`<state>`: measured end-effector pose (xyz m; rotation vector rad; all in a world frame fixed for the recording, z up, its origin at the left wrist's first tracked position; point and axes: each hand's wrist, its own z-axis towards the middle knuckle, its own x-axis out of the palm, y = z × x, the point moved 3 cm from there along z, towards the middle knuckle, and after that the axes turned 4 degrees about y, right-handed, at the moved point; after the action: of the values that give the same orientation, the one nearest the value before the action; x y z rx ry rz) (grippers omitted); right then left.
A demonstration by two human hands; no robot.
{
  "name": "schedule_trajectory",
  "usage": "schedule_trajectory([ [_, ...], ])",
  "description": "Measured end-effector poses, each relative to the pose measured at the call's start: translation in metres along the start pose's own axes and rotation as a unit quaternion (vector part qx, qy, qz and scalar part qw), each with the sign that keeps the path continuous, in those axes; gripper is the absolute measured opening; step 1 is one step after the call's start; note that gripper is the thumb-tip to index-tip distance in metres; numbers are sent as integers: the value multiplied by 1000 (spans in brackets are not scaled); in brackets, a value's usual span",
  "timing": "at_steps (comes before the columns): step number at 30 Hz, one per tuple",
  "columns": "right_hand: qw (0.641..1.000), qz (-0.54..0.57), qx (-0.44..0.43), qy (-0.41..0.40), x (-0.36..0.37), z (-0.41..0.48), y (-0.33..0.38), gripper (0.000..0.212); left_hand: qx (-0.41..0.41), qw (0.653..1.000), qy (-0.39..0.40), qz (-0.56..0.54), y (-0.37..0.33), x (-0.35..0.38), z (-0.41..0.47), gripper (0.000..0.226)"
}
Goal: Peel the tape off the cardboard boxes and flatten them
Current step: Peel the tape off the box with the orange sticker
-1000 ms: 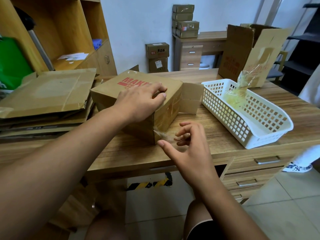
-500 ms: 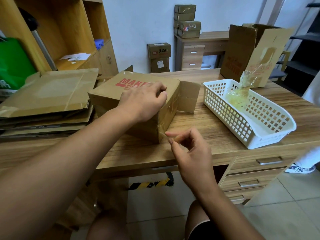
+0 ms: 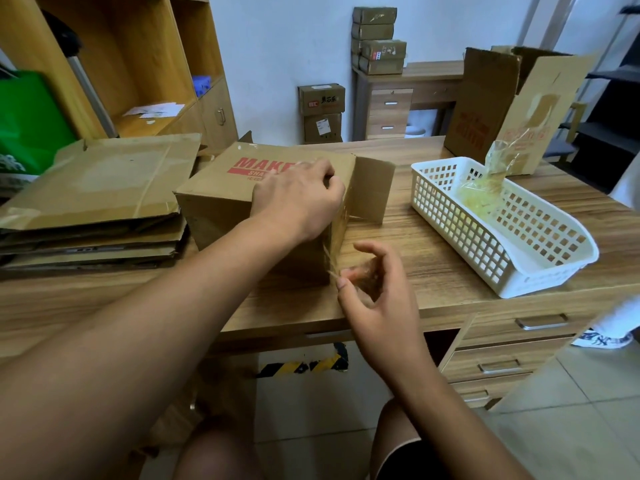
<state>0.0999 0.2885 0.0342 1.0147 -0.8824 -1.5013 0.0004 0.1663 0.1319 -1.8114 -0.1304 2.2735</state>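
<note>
The cardboard box (image 3: 221, 199) is gripped by the left hand (image 3: 298, 202); tape (image 3: 333, 268) at its near corner is pinched by the right hand (image 3: 374, 299).

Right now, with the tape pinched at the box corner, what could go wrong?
The tape looks thin and stretched where the right hand pinches it; it may tear and leave a piece on the cardboard box.
Pulling toward the edge of the desk could slide the box if the left hand loosens.

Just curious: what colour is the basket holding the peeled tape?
White basket, seen in the head view.
</note>
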Motion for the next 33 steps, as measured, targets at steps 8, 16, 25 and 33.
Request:
schedule_trajectory([
  [8, 975, -222, 32, -5, -8, 37, -4, 36, -9, 999, 10, -37, 3, -4, 7, 49],
  [16, 976, -215, 32, -9, -14, 48, -9, 12, 205, 970, 131, 22, 31, -18, -5, 56],
  [25, 987, -153, 37, -30, -18, 59, -21, 9, 276, 951, 88, 112, 46, -6, -11, 60],
  [33, 983, -155, -15, -97, -11, 49, -21, 16, 241, 962, 69, 108, 37, 2, -10, 57],
])
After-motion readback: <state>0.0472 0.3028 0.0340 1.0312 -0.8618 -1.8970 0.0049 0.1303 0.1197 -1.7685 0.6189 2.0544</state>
